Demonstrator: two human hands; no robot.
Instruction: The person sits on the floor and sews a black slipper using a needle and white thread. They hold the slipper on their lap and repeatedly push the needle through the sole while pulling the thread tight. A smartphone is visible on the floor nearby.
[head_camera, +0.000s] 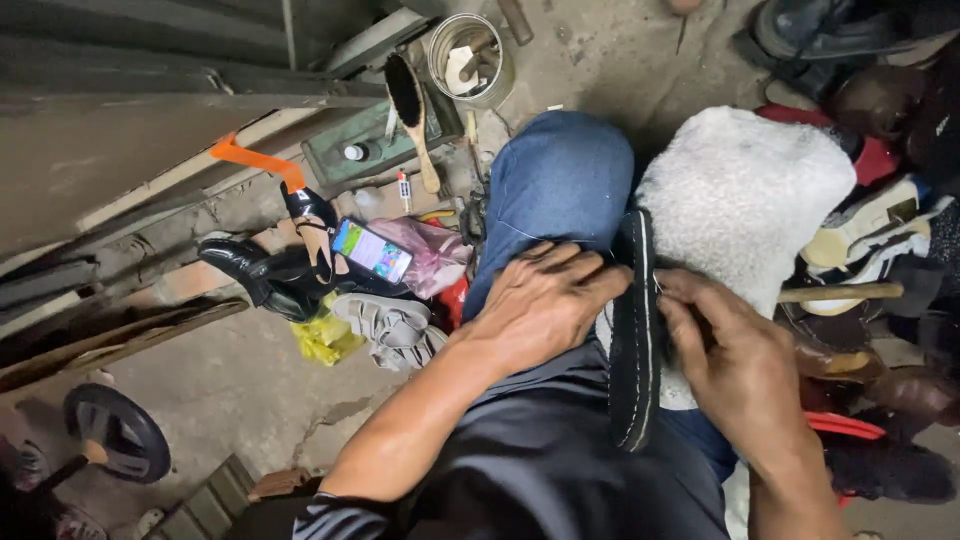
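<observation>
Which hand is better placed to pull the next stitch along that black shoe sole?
Probably the right hand: its fingertips pinch at the stitched edge of the black sole. The left hand lies flat against the sole's other side, steadying it on the knee.

- Soft, dim daylight is falling from above, spreading evenly and casting only faint shadows.
- The white fleece cloth (740, 190) is catching the most light and looking slightly washed out.
- The phone screen (372, 250) is glowing brightly.
- The dark corners are losing detail.
- The wide lens is bending the edges.
- The hands are showing slight motion blur.
</observation>
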